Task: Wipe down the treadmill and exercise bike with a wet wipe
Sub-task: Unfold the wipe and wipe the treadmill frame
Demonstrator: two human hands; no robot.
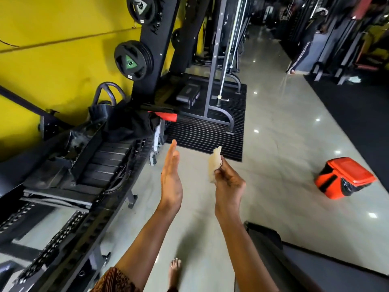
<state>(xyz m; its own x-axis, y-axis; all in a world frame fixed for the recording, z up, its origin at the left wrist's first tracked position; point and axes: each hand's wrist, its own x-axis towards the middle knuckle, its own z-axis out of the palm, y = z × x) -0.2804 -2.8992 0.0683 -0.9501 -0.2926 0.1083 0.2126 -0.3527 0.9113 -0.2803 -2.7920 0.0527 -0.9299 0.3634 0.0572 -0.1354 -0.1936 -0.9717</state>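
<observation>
nothing legible; green label (129, 63) on weight plate (141, 53) seems blurred.

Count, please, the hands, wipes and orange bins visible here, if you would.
Hands: 2, left hand and right hand
Wipe: 1
Orange bin: 1
Total: 4
</observation>
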